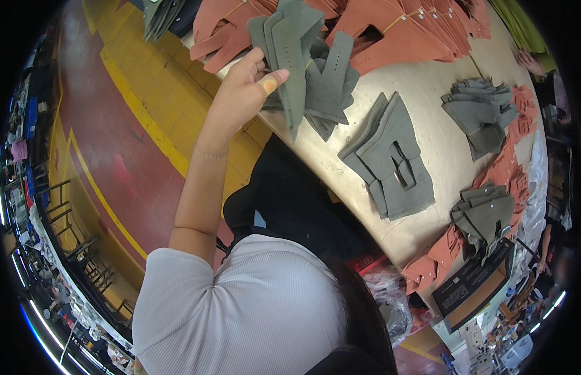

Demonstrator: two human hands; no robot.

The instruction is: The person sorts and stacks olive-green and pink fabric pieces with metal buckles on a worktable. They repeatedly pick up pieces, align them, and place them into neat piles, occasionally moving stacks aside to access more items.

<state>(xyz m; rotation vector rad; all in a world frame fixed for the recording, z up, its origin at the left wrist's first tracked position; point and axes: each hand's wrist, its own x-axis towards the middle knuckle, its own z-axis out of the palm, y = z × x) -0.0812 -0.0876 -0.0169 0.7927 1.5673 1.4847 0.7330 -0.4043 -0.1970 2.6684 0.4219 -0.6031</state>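
Your left hand (243, 94) is grasping a bunch of grey pieces (303, 62) above the table (428, 144). Your right hand is not showing.

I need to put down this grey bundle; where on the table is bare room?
Bare tabletop lies between the flat grey stack and the grey pile. The far edge under the orange pieces is crowded. The left hand holds the grey bundle.
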